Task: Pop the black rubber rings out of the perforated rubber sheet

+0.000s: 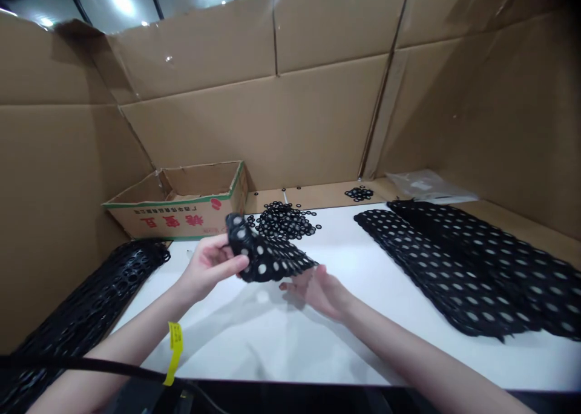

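1. Head view: holding the black mesh sheet [275, 264] above the white tabletop [281, 353], pinching one end between thumb and fingers of the left hand [209, 264]; meeting the other edge with a loosely curled right hand [323, 293], cannot tell whether gripping.
2. Looks like mid-handling; seemingly calling for a sure hold at both edges.
3. Bare room below the fingers, down to the front edge; minding loose black rings [284, 220] just beyond.

Left hand [204, 267] partly hidden by mesh [276, 258]

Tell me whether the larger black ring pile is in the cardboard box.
No, the larger black ring pile lies on the white tabletop.
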{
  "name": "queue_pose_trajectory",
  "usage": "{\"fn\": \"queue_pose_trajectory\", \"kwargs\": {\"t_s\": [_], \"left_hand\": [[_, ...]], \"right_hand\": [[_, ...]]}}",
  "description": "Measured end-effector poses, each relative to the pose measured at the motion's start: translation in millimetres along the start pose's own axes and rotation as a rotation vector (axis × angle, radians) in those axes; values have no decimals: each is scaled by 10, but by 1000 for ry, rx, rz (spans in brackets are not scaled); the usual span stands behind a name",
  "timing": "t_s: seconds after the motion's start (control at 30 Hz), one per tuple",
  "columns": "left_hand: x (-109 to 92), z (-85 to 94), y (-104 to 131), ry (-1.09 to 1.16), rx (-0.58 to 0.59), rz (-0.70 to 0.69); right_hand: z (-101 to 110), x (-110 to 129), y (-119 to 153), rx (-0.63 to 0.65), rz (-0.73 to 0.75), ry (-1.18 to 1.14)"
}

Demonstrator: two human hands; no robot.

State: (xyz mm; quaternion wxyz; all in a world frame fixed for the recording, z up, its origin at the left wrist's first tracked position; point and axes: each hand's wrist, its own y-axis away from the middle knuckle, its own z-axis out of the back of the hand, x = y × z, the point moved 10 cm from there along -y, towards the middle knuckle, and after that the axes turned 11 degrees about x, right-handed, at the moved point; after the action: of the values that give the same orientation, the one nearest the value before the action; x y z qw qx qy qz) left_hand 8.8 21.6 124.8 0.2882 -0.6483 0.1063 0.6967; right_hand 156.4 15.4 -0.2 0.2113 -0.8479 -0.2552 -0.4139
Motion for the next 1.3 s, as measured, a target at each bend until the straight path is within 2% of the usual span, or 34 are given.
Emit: {"fn": "queue_pose_trajectory", "kwargs": {"t_s": [0.07,0.13,0.2,0.27,0.33,0.37,0.43,0.5,0.53,0.6,0.7,0.8,0.9,1.0,1.17,1.3], "left_hand": [[73,45,254,-73,43,57],[178,-24,463,-117,171,97],[339,-135,616,-138,327,182],[512,-305,727,-172,569,305],[584,-339,712,-252,701,379],[561,-303,623,-305,699,371],[398,-182,304,-422,583,256],[160,-77,-77,-533,406,63],[46,-64,-255,-594,330,-53],[-59,-116,-577,-695,244,-243],[199,-294,-1026,-876,301,-295],[582,-371,-1326,-975,370,-242],[776,-375,-1422,-952,376,-246],[815,-346,-1431,-898,333,-258],[886,-313,-1468,-750,298,-156],[928,-323,-1479,-744,253,-97]], "right_hand": [[211,166,11,-212,36,-28],[400,217,29,-431,4,-48],[536,218,5,-576,-22,-54],[610,223,-86,-619,-10,-51],[634,256,-207,-598,17,0],[631,277,-267,-575,24,43],[607,300,-381,-518,19,136],[583,280,-489,-448,1,203],[582,263,-538,-416,-5,236],[619,231,-618,-373,-9,326],[725,247,-699,-351,20,538],[750,372,-740,-309,135,782],[834,451,-709,-373,165,962],[898,451,-690,-412,168,1016],[935,417,-689,-437,189,1037],[957,412,-677,-465,190,1063]]}}
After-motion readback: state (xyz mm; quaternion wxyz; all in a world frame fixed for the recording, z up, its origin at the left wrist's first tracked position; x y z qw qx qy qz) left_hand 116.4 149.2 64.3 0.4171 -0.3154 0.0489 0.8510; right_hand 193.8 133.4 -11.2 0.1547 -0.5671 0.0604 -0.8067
